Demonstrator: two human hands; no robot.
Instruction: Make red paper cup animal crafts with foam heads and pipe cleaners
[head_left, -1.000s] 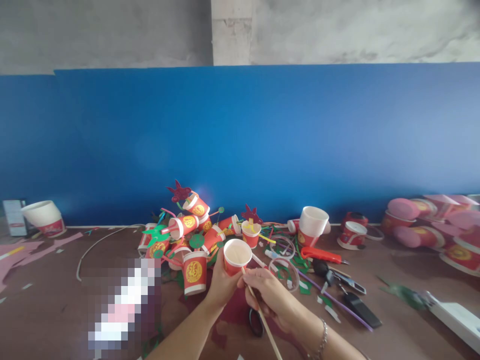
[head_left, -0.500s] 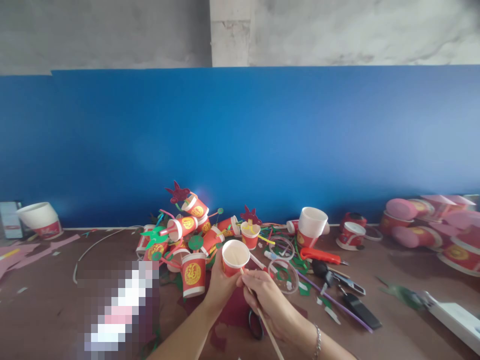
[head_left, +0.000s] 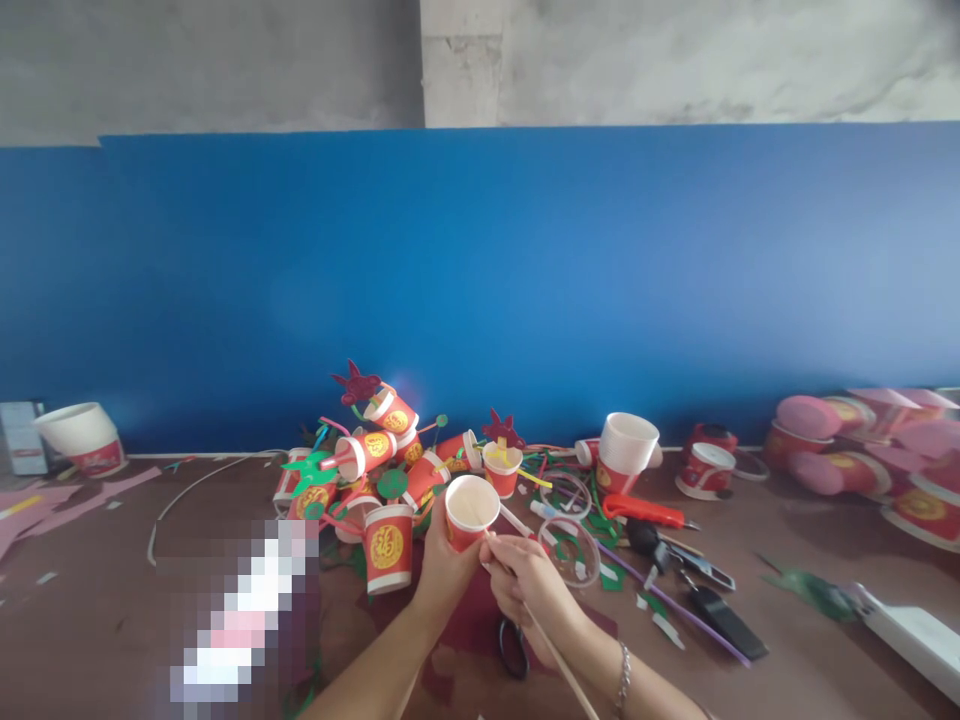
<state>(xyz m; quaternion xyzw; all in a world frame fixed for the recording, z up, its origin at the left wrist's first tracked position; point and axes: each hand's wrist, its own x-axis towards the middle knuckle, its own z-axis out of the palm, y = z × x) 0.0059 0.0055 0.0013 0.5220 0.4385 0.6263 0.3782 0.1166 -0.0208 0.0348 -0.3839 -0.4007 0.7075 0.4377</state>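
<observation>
A red paper cup [head_left: 471, 508] with a white rim is held near the middle, its mouth tilted toward me. Wrapped around its left side is my left hand [head_left: 444, 565]. My right hand [head_left: 529, 585] pinches a thin pale stick [head_left: 559, 660] against the cup's lower front; where the stick's tip ends is hidden by the fingers. Just left stands a red cup with a gold emblem [head_left: 388, 548]. Black scissor handles [head_left: 513, 648] lie partly under my right hand, by dark red paper [head_left: 469, 620].
Decorated cups [head_left: 366, 455] are heaped at the back left. Stacked cups [head_left: 627, 450], an orange-red cutter [head_left: 646, 510], clear tape rings [head_left: 568, 552] and a black key fob [head_left: 724, 620] lie right. Pink cup pieces [head_left: 817, 420] and a white tool [head_left: 911, 635] are far right.
My right hand has shifted slightly, and the stick's lower end has swung to the right. The cup stays in my left hand, raised very slightly in view.
</observation>
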